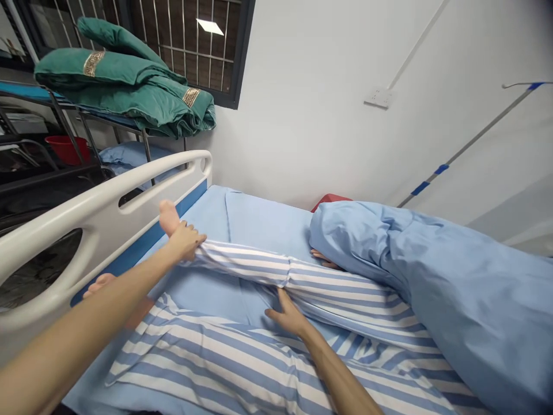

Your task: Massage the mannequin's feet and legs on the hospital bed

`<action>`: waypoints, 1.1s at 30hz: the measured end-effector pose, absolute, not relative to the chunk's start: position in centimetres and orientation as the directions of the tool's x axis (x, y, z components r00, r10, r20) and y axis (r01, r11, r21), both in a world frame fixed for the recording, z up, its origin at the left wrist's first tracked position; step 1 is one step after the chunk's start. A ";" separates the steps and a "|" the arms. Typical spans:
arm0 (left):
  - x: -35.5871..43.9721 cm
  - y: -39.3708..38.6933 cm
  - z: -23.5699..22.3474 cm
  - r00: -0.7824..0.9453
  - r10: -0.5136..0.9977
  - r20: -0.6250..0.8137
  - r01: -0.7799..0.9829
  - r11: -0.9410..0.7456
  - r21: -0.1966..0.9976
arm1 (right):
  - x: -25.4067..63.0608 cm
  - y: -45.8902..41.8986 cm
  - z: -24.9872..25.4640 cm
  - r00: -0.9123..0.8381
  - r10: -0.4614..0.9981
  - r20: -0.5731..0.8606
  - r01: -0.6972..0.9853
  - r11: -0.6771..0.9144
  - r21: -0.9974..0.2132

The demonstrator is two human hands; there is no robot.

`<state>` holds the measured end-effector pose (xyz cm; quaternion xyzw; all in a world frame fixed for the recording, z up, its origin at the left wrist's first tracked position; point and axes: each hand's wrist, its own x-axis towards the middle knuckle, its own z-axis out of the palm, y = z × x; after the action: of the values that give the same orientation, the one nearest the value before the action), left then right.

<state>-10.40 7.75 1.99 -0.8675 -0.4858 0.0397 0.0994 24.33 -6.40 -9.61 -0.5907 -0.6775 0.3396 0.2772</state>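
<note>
A figure in blue-and-white striped trousers (328, 294) lies on a bed with a light blue sheet (254, 222). My left hand (186, 241) is closed round the ankle of the far leg, just below its bare foot (167, 217), next to the white footboard. My right hand (288, 316) is pressed under the knee of the same leg, its fingers curled against the striped cloth. The near leg lies flat in front of me, its foot (100, 283) close to the footboard. A light blue quilt (436, 282) covers the upper body.
The white bed footboard (103, 213) with cut-out handles runs along the left. Behind it a metal rack (64, 118) carries folded green quilts (129, 80) and a red basin (67, 148). A white wall, with a blue-taped pole (470, 141) leaning against it, borders the bed's far side.
</note>
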 end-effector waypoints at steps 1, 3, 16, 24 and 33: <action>-10.7 7.6 0.5 0.531 0.847 0.035 0.833 -0.514 -0.204 | 24.3 -6.5 -9.6 -0.157 0.986 -0.055 0.619 0.055 -0.783; -11.2 7.2 -1.8 0.529 0.848 0.025 0.834 -0.514 -0.199 | 24.4 -6.5 -9.4 -0.164 0.980 -0.112 0.642 0.020 -0.767; -11.9 7.8 -3.1 0.577 0.817 0.011 0.803 -0.565 -0.188 | 24.1 -6.6 -7.0 -0.217 0.976 -0.018 0.708 0.145 -0.691; -12.1 7.4 -3.4 0.564 0.826 -0.008 0.806 -0.553 -0.212 | 23.8 -7.0 -5.2 -0.027 0.981 0.191 0.873 0.116 -0.473; -11.7 6.6 -3.2 0.557 0.828 0.064 0.815 -0.530 -0.234 | 19.4 -0.4 -2.7 -0.100 0.952 0.289 0.953 0.175 -0.246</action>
<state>-11.69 6.57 -3.24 -0.8743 -0.4698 0.0272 0.1193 19.44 -0.43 -2.75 -0.6424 -0.7415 -0.0018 0.1934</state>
